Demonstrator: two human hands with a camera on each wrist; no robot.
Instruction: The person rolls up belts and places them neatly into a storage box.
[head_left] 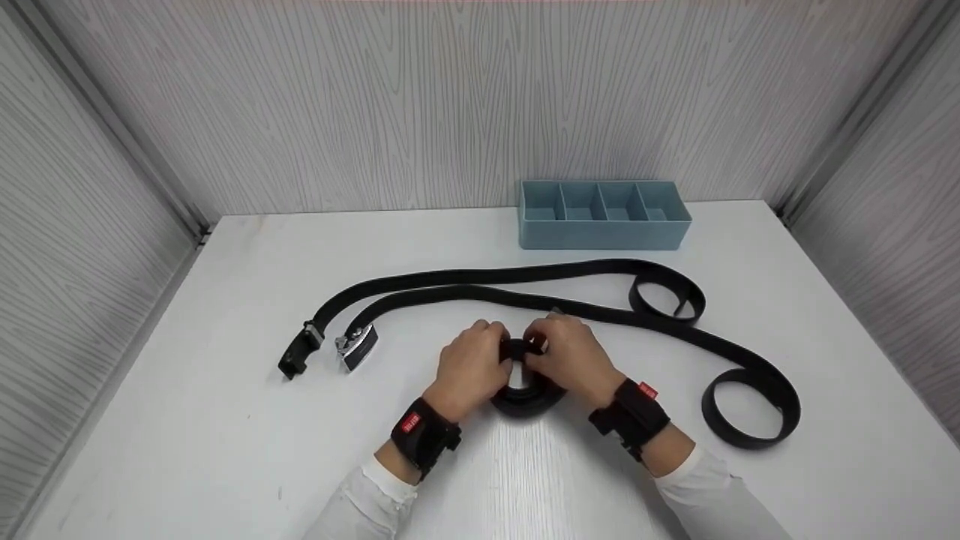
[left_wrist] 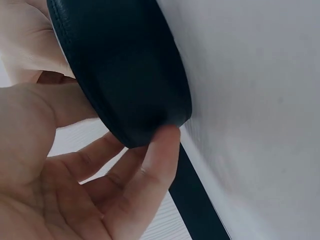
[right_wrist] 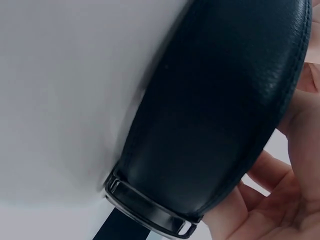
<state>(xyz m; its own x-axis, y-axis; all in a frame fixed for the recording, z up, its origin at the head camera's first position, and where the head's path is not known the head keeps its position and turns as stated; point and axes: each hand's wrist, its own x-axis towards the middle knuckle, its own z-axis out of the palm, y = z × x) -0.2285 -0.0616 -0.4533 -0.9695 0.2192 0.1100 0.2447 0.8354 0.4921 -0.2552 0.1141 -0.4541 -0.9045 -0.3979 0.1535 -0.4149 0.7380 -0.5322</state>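
A rolled-up black belt (head_left: 526, 390) stands on the white table (head_left: 225, 420) between my two hands. My left hand (head_left: 471, 365) grips its left side, fingers curled round the coil (left_wrist: 130, 75). My right hand (head_left: 571, 356) grips the right side, where the black leather coil (right_wrist: 225, 115) and its metal buckle (right_wrist: 150, 212) fill the right wrist view. Both wrists wear black straps with red tags. The middle of the coil is partly hidden by my fingers.
Two more black belts (head_left: 480, 289) lie stretched across the table behind my hands, buckles (head_left: 356, 347) at the left, loops (head_left: 750, 409) at the right. A blue divided tray (head_left: 604, 214) stands at the back right, against the grey wall.
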